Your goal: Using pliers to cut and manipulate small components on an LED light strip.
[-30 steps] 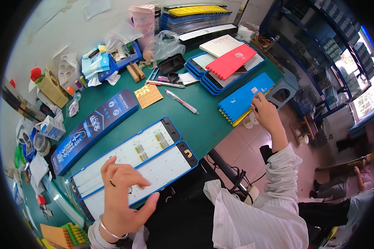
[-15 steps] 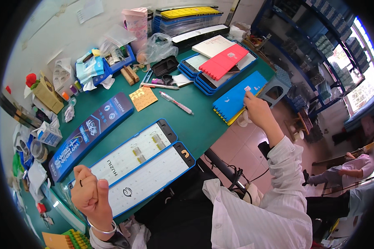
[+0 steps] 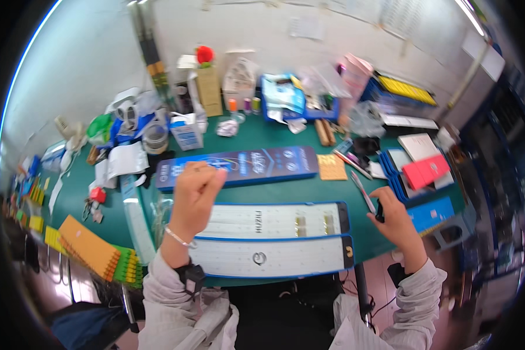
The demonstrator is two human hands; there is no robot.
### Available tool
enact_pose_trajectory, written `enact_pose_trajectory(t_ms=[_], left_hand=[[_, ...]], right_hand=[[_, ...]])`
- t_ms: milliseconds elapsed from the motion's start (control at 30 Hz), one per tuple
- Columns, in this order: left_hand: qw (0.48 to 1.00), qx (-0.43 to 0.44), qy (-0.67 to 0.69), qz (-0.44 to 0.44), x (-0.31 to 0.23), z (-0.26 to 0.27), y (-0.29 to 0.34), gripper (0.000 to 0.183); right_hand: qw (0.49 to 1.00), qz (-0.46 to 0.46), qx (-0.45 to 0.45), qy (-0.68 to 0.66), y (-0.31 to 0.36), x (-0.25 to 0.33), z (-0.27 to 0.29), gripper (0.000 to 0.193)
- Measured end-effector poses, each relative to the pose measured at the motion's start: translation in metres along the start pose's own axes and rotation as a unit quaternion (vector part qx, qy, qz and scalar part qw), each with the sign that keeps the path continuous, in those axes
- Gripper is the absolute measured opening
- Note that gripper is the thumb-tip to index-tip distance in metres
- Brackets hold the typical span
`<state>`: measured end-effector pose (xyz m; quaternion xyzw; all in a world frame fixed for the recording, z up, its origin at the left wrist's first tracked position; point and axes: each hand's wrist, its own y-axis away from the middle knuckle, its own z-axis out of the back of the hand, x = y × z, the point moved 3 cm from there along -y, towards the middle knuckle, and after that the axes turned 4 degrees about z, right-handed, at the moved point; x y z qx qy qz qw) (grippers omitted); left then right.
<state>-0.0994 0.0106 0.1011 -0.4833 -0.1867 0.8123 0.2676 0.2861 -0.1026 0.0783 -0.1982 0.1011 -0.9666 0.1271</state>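
My left hand [image 3: 197, 198] is raised over the left end of an opened long flat case [image 3: 286, 256], its fingers curled closed; whatever they pinch is too small to make out. The case has white inner panels and blue rims, with two small clear-and-yellow pieces [image 3: 300, 226] in its far half. My right hand [image 3: 394, 220] is at the right, past the case's end and close to a pen [image 3: 363, 191]. Its fingers are bent together, with a small dark thing [image 3: 380, 211] showing between them that I cannot name. Behind the case lies a long dark-blue printed box [image 3: 274, 163].
A blue foam board [image 3: 431, 216] lies at the right table edge, near stacked blue-rimmed cases with a red foam board [image 3: 427, 171]. Orange [image 3: 90, 248] and green toothed boards are at the left front. A clear ruler-like strip [image 3: 135, 219], keys and a jar [image 3: 155, 139] stand left.
The view has swung left. My right hand has left the blue foam board and come back toward the case's right end. My left hand stays closed and raised near the case's left end.
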Motion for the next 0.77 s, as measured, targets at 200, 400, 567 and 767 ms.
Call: enact_pose_trajectory(t_ms=[200,400,567,767], left_hand=[[0.955,-0.020,0.250,0.156,0.050,0.004,-0.002,0.037],[0.938,-0.069,0.285,0.183,0.071,-0.001,0.010,0.036],[0.927,-0.117,0.298,0.194,0.077,-0.009,0.009,0.028],[0.921,-0.121,0.303,0.215,0.090,-0.011,0.017,0.018]], right_hand=[[0.990,0.067,0.123,0.021,-0.061,0.009,-0.020,0.051],[0.975,0.215,0.037,0.046,-0.176,0.051,-0.039,0.040],[0.966,0.136,-0.073,0.208,-0.254,0.039,-0.096,0.041],[0.999,-0.046,0.013,0.024,-0.342,-0.006,-0.122,0.049]])
